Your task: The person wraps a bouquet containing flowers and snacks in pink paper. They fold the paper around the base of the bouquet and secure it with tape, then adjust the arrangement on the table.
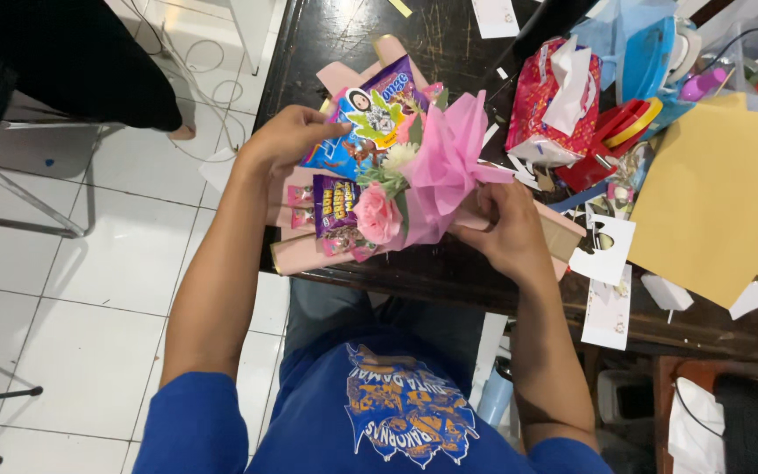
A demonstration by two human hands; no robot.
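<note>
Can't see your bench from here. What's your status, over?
Left hand on blue snack packet. Right hand gripping pink tissue wrap of snack bouquet. Paper scraps crowd the dark table.

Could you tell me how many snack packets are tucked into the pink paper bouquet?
2 clearly: a large blue packet under the left hand, a small purple packet beside the pink flower. Others may be hidden.

The crinkled pink tissue-paper wrap (449, 158) surrounds a pink fabric rose (377, 213). The glossy blue snack packet (370, 123) shows cartoon print. The scratched wooden tabletop (370, 35) is black.
</note>
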